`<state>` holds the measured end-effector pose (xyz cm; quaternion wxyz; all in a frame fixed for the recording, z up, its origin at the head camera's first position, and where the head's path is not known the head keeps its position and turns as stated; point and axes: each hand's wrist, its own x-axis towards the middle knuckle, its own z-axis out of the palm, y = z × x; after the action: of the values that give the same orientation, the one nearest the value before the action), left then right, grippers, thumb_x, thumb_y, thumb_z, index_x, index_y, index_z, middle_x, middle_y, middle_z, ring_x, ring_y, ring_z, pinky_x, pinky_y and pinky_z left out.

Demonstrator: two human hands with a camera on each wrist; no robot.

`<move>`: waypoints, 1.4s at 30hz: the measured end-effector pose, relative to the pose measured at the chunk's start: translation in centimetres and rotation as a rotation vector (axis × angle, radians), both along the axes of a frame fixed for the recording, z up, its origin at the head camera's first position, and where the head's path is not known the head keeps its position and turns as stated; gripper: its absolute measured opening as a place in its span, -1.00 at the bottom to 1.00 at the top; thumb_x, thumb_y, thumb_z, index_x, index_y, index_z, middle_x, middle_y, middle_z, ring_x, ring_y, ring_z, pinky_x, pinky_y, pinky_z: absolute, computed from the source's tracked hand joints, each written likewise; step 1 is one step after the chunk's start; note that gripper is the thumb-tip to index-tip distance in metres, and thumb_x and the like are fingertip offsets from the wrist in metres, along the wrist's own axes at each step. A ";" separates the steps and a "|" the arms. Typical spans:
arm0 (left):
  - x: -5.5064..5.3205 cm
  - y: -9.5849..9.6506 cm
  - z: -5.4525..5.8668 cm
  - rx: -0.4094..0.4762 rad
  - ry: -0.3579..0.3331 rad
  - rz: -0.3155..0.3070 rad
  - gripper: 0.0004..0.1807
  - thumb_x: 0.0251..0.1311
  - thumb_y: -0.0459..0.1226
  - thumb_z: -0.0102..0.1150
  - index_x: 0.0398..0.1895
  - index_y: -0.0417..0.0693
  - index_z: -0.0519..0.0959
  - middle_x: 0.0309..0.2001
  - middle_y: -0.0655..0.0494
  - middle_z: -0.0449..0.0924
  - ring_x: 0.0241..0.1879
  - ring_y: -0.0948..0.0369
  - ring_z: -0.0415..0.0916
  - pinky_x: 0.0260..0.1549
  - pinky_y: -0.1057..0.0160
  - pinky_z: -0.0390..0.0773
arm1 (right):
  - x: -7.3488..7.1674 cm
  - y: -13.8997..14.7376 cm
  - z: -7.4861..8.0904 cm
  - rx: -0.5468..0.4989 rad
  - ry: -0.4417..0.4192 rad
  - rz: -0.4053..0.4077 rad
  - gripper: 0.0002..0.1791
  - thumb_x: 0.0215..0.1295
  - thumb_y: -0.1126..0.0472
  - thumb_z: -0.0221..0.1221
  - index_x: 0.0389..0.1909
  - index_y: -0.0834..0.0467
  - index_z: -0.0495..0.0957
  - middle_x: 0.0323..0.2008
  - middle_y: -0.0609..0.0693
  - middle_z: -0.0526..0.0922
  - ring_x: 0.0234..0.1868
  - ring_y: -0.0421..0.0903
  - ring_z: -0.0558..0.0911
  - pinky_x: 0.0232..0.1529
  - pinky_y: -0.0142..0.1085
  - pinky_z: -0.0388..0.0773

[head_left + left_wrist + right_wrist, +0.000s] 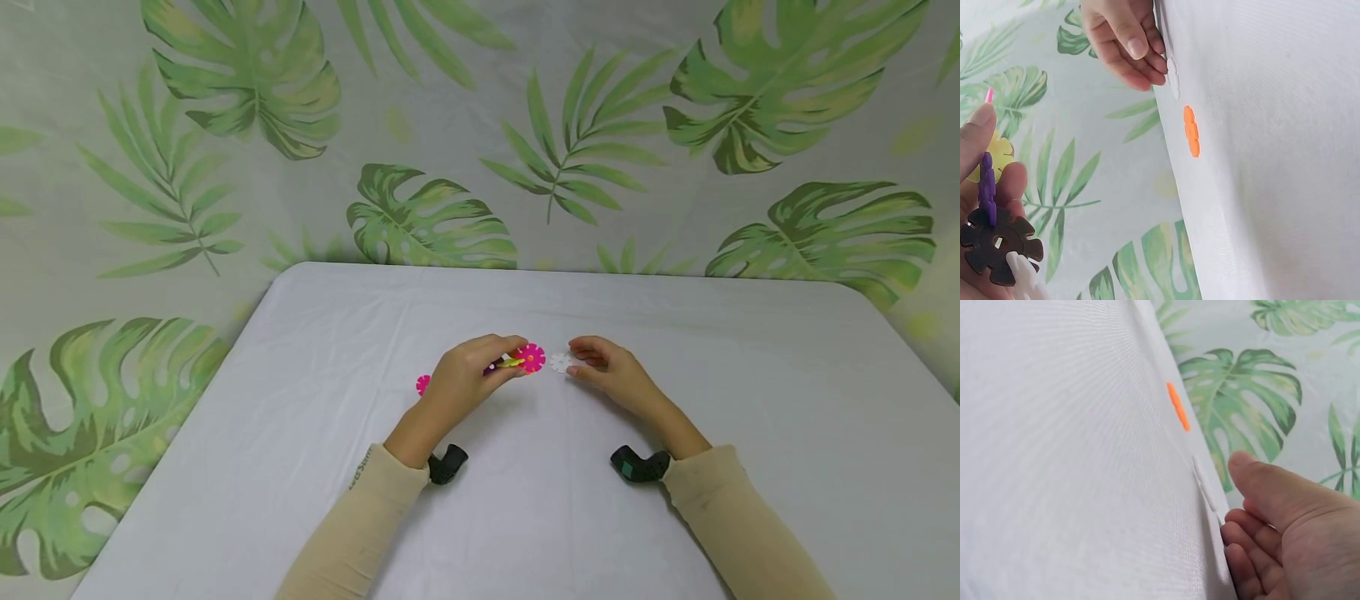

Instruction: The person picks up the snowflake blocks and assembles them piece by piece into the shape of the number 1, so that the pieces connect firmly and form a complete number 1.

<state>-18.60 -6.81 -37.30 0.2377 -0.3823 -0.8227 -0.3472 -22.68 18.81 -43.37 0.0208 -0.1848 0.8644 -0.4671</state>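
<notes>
My left hand [476, 367] grips several joined notched plastic discs. In the left wrist view these include a yellow disc [1000, 156], a purple disc [987, 187] seen edge-on, a black disc [1000, 247] and a white one [1025, 278] at the bottom. A bright pink disc [531, 357] shows at the fingertips in the head view. My right hand [611, 371] is low over the table, fingers loosely bent, right beside a loose white disc [1204, 481] lying flat. An orange disc [1178, 406] lies farther along the table.
Another pink disc [423, 384] shows just left of my left wrist. Dark curved devices, one at the left wrist [447, 464] and one at the right [640, 464], stick out inward. The white-covered table [337, 317] ends at a leaf-patterned cloth [435, 217] behind.
</notes>
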 end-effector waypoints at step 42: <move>-0.1 -0.1 -0.1 -0.011 0.000 0.010 -0.60 -0.10 -0.25 0.35 -0.11 -0.16 0.58 -0.26 0.09 0.61 -0.32 0.32 0.50 -0.30 0.52 0.45 | 0.6 -1.3 1.1 -0.053 0.077 -0.053 -0.79 0.17 0.38 0.16 -0.15 0.30 0.51 -0.33 0.14 0.50 -0.37 0.00 0.47 -0.37 -0.45 0.41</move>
<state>-18.72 -6.92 -37.44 0.2371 -0.3796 -0.8264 -0.3416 -22.07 17.52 -42.25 -0.0296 -0.1801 0.8565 -0.4828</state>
